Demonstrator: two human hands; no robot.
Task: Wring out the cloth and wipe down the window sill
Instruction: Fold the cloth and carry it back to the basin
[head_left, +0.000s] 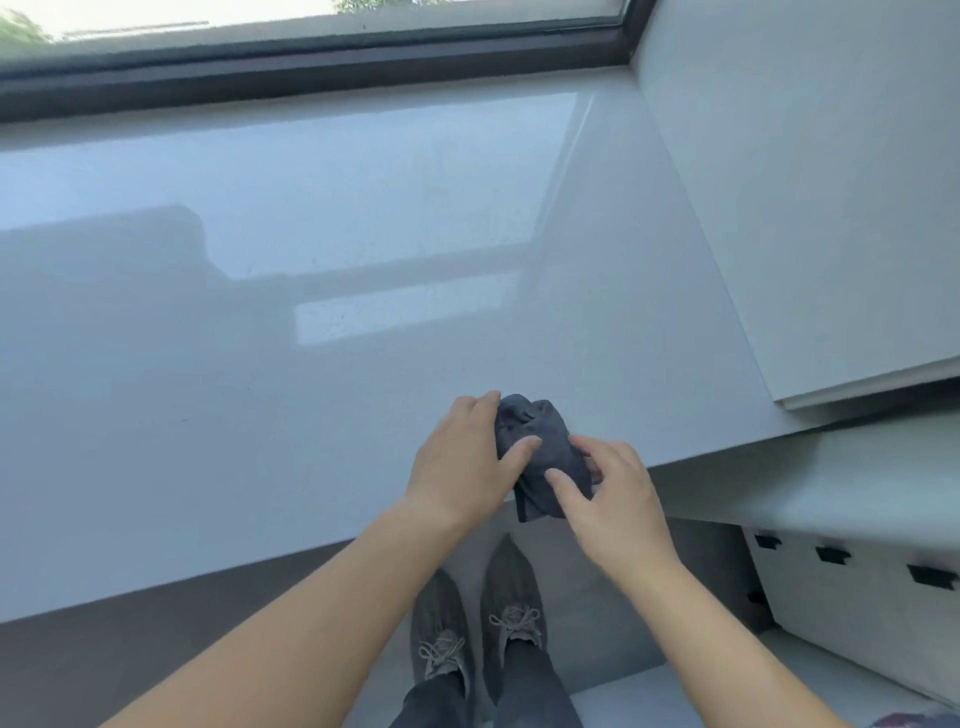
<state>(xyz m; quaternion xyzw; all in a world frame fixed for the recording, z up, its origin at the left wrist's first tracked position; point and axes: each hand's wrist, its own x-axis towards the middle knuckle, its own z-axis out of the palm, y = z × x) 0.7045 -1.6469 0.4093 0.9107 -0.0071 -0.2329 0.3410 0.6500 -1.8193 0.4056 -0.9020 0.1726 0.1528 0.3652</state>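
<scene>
over the near edge of a glossy white sill (208, 415), a person's left hand (462, 457) curls thumb and fingers round a bunched dark grey cloth (540, 452); the right hand (618, 499) pinches its other side. white drawers (857, 587) stand at far right.

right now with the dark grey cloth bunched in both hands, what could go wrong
1. The dark grey cloth, gripped by the left hand and right hand, hangs past the near edge of the glossy white window sill; wringing here would likely drip on the grey lace-up shoes below.
2. The sill is shiny, so a cloth left too wet may leave visible streaks.
</scene>
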